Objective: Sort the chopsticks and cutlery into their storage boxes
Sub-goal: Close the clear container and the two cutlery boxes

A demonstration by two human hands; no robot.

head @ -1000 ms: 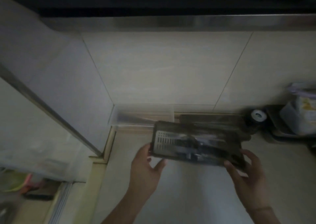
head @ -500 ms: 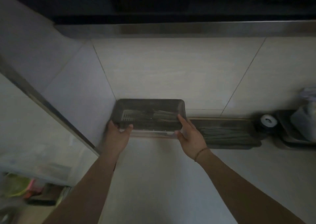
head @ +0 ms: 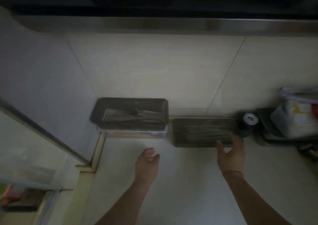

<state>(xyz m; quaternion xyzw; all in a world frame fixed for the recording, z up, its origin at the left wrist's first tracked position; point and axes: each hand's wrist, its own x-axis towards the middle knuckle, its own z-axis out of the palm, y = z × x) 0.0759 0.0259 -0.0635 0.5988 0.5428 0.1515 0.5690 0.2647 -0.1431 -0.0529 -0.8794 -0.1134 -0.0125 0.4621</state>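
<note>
A dark cutlery box (head: 101,112) with a slotted utensil and several pieces inside sits in the back left corner, stacked on a clear box (head: 154,133). To its right a dark tray of chopsticks (head: 179,141) lies along the wall. My right hand (head: 230,154) touches the tray's front right edge, fingers spread over the rim. My left hand (head: 148,161) hovers over the counter in front of the cutlery box, loosely curled and holding nothing.
A small black jar with a white lid (head: 248,121) stands right of the chopstick tray. A dark tray with a plastic bag (head: 292,118) fills the right edge. The left wall and a metal-edged ledge (head: 43,132) bound the corner. Pale counter (head: 180,181) lies in front.
Both hands set the cutlery box onto the clear box in the corner and let go. My left hand drew back; my right hand moved right to the chopstick tray.
</note>
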